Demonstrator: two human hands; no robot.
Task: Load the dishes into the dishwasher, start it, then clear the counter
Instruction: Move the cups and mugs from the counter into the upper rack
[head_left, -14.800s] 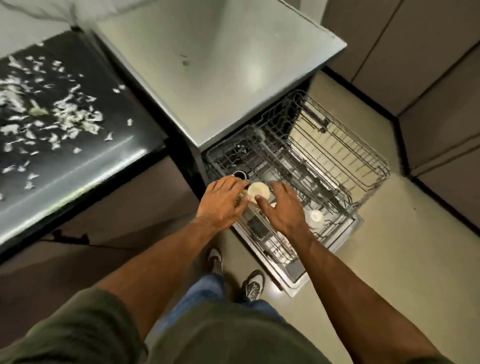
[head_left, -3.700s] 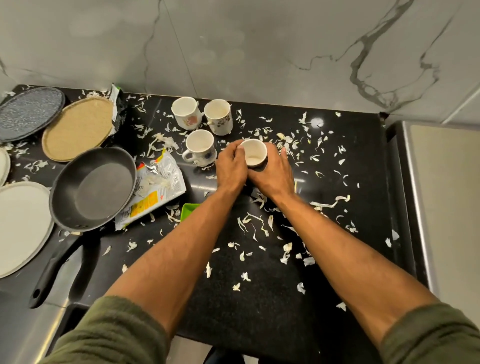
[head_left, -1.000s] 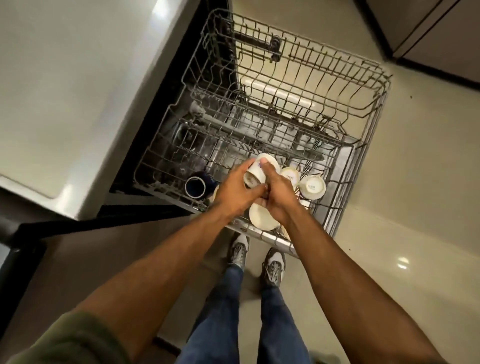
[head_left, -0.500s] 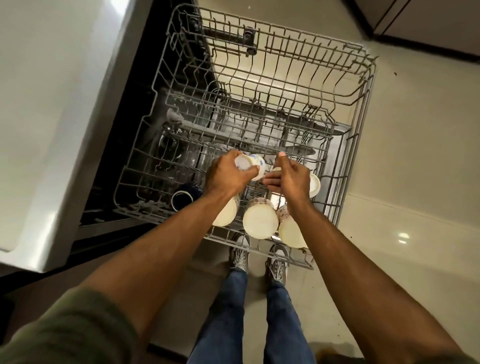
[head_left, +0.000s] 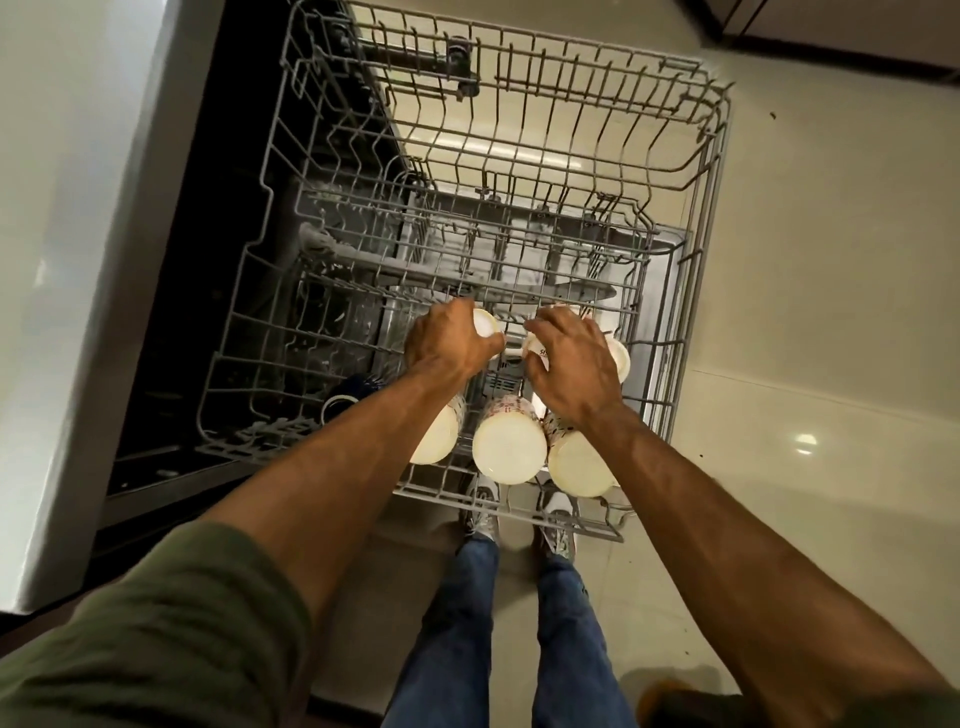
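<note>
The left hand (head_left: 449, 345) has its fingers curled round a cup (head_left: 487, 323). Only the pale base of the cup shows, just past the fingertips on the side away from the person. The cup seems to stand with its base up and its mouth down, so its long axis runs about straight down into the rack (head_left: 717, 156). Whether it already rests on the wires is hidden under the palm.

The right hand (head_left: 571, 361) is just beside it, fingers bent over a second cup (head_left: 541, 353) with the thumb along its side. A narrow gap is between the two hands.

On the wrist side of both hands, three cups (head_left: 509, 449) stand in a row with their bases up, touching or nearly so. A dark mug (head_left: 340, 401) lies further out beyond the left wrist.

The left hand is probably seating the cup. The move then depends on going straight down along that axis and opening the fingers without a push toward the second cup.
</note>
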